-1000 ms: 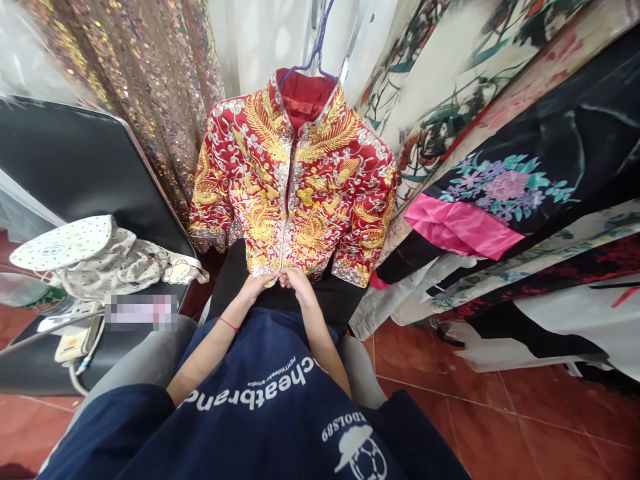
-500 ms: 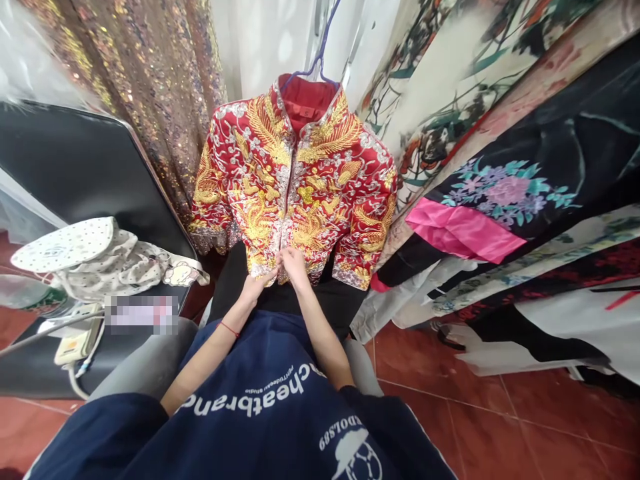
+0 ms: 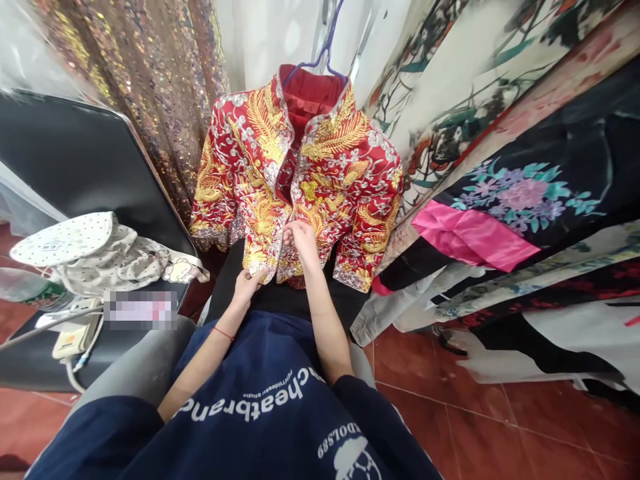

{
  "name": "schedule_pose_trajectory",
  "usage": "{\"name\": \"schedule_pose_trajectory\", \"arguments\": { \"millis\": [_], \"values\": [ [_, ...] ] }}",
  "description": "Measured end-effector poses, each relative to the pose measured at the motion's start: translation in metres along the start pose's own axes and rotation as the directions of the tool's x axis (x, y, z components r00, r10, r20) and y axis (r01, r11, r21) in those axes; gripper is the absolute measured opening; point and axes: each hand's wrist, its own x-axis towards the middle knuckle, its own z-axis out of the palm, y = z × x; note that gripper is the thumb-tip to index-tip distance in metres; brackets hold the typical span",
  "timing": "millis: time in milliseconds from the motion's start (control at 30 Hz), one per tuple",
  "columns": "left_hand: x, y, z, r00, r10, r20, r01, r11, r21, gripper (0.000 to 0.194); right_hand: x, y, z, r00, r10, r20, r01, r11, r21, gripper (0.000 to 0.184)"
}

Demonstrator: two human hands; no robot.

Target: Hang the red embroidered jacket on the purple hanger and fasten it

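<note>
A red jacket (image 3: 345,170) thick with gold and silver embroidery hangs from a purple hanger (image 3: 325,50) in front of me. Its front is parted from the collar down, showing the red lining. My left hand (image 3: 246,285) pinches the bottom hem of the left front panel. My right hand (image 3: 300,239) is higher, fingers closed on the edge of the right front panel at the opening. A thin red string circles my left wrist.
A black chair (image 3: 85,167) at the left carries a spotted white cloth bag (image 3: 95,257) and a power strip (image 3: 70,340). Sequinned fabric (image 3: 145,73) hangs behind it. Floral printed garments (image 3: 520,193) and a pink cloth (image 3: 473,237) crowd the right. Red tiles (image 3: 480,427) cover the floor.
My right hand has risen from the hem up along the front opening. The jacket front, closed a second ago, now gapes from the collar down. My left hand stays at the hem.
</note>
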Motion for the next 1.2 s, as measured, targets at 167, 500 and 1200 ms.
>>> {"name": "schedule_pose_trajectory", "arguments": {
  "millis": [167, 500, 1200],
  "values": [
    [0.000, 0.011, -0.004, 0.913, 0.381, -0.147, -0.323, 0.895, 0.309, 0.057, -0.016, 0.022, -0.002, 0.995, 0.077, 0.063, -0.077, 0.997, 0.000, 0.019],
    [0.042, 0.070, 0.051, 0.787, 0.403, 0.467, -0.581, 0.230, 0.781, 0.022, -0.011, 0.031, 0.028, 0.999, 0.038, -0.010, -0.037, 0.999, 0.040, 0.018],
    [0.047, 0.078, 0.075, 0.813, 0.316, 0.489, -0.514, -0.002, 0.858, 0.034, 0.060, -0.129, 0.072, 0.921, -0.365, -0.134, 0.375, 0.925, 0.055, 0.026]
  ]
}}
